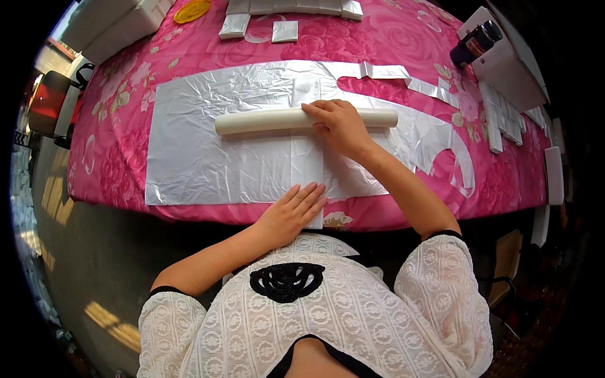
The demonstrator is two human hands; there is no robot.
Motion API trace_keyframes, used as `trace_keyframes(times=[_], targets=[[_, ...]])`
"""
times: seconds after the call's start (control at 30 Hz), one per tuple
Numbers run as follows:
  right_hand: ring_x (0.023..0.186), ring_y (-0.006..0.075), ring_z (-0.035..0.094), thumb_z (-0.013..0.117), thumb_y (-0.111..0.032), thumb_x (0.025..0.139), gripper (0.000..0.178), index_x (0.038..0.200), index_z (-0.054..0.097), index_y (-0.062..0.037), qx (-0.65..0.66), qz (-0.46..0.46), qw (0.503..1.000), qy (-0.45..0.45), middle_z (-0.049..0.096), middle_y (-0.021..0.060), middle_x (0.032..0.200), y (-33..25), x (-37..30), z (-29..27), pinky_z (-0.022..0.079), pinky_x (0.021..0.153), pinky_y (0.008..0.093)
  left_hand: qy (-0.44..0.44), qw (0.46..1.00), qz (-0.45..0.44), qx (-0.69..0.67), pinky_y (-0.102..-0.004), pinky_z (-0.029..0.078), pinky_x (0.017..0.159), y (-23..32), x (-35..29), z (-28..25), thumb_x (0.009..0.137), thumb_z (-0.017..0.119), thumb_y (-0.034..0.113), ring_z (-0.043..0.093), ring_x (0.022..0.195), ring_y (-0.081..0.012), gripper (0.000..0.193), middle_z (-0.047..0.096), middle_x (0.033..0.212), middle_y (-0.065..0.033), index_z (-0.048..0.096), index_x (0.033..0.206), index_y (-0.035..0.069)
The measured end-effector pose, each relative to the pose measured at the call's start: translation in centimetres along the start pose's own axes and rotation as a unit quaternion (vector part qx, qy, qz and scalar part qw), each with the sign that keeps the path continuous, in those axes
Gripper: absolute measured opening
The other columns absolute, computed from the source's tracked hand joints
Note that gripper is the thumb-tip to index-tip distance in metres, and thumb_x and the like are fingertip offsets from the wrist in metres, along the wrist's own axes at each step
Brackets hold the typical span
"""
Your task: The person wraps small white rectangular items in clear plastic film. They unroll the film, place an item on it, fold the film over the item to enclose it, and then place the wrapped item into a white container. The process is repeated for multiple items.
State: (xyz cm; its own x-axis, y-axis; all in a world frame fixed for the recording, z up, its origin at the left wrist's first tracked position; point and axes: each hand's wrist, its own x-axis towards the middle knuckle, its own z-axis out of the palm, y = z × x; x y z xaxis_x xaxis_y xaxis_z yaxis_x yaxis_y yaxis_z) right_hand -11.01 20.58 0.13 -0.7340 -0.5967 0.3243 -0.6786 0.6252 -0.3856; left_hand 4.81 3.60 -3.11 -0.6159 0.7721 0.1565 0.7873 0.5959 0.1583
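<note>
A thin, shiny white plastic sheet, cut like an apron with strap-like ends at the right, lies spread over the table. Across it rests a long white tube, running left to right. My right hand is closed over the tube a little right of its middle, fingers on top and thumb on the near side. Under the tube, a narrow folded white strip runs from the far side toward me. My left hand lies flat with fingers extended on the strip's near end, at the table's front edge.
A pink floral cloth covers the table. Small folded white packets lie at the back, with more packets at right. A dark jar leans by a white foam box. A yellow dish sits far left.
</note>
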Motion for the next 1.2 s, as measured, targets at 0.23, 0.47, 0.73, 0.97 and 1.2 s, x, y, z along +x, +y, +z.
trace_keyframes(times=[0.23,0.47,0.73,0.97,1.2], targets=[[0.113,0.0302,0.046,0.059,0.000,0.071,0.050,0.119,0.053,-0.0107,-0.019,0.026,0.998,0.061,0.050,0.0113,0.124,5.0,5.1,0.1,0.037,0.096,0.0377,0.011,0.995,0.003,-0.094,-0.0390,0.031,0.103,-0.6,-1.2,-0.7,0.081,0.044,0.012,0.036,0.127,-0.0278,0.047,0.036,0.137,-0.0165,0.041,0.126,-0.003],[0.124,0.0297,0.037,0.050,0.006,0.064,0.065,0.128,0.042,-0.0033,0.066,-0.070,0.978,-0.183,0.039,0.0127,0.135,-1.6,-4.1,-0.1,0.033,0.102,0.0374,0.017,0.984,0.104,-0.145,-0.0344,0.038,0.099,-2.2,-1.7,-1.4,0.078,0.049,0.009,0.043,0.121,-0.0246,0.040,0.047,0.126,-0.0137,0.050,0.116,-0.004],[0.117,0.0273,0.045,0.059,-0.006,0.066,0.049,0.114,0.053,-0.0020,0.049,-0.076,0.990,-0.111,0.049,0.0116,0.125,-4.6,-7.4,-0.2,0.038,0.097,0.0363,0.151,0.947,0.049,-0.280,-0.0388,0.043,0.093,-3.3,-0.4,-3.5,0.070,0.063,0.003,0.049,0.115,-0.0287,0.042,0.052,0.122,-0.0144,0.055,0.111,0.002],[0.096,0.0235,0.056,0.061,-0.006,0.067,0.029,0.096,0.063,-0.0064,0.004,-0.069,0.998,0.003,0.061,0.0061,0.104,-3.5,-7.5,1.0,0.047,0.082,0.0347,0.149,0.978,-0.043,-0.138,-0.0393,0.043,0.089,-5.5,1.1,-1.7,0.066,0.061,0.003,0.054,0.104,-0.0303,0.048,0.056,0.114,-0.0154,0.053,0.113,-0.001],[0.064,0.0246,0.060,0.060,-0.014,0.080,0.016,0.083,0.066,0.0000,0.260,0.232,0.937,-0.029,0.064,0.0095,0.071,-3.2,-5.1,-0.2,0.046,0.061,0.0309,0.049,0.827,-0.351,-0.437,-0.0355,0.047,0.074,-5.7,4.4,-5.4,0.089,0.050,0.019,0.059,0.087,-0.0267,0.034,0.058,0.100,-0.0186,0.050,0.115,-0.004]])
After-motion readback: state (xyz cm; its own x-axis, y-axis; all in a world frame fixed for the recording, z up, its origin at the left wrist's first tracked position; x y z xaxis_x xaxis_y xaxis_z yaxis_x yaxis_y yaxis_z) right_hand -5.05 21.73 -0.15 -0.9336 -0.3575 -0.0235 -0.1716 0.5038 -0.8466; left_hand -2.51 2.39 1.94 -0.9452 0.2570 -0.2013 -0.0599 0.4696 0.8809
